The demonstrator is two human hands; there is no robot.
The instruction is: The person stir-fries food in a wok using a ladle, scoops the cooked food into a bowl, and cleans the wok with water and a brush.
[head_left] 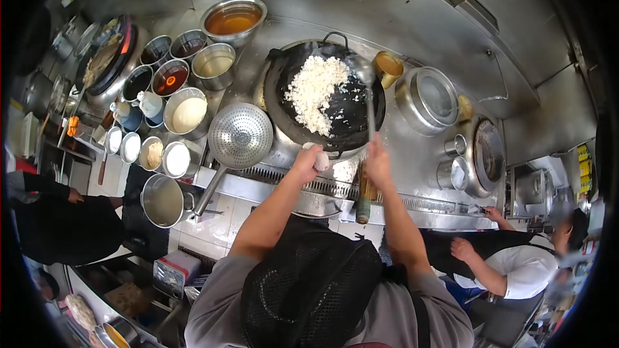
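Note:
A large black wok (284,119) sits on the steel range with a heap of white rice (316,90) in it. My left hand (308,162) is closed on a pale cloth (320,160) at the wok's near rim, by its small handle. My right hand (378,162) is wrapped round the handle of a metal ladle (370,106). The ladle's bowl, slightly blurred, is over the wok's far right side, beside the rice. A perforated strainer (240,135) lies left of the wok, its handle pointing toward the front edge.
Metal pots of sauces (187,111) and a bowl of amber liquid (233,20) stand at the left. A lidded pot (433,95) and a gold-coloured container (389,66) are at the right. Co-workers stand at the left (64,222) and right (516,258).

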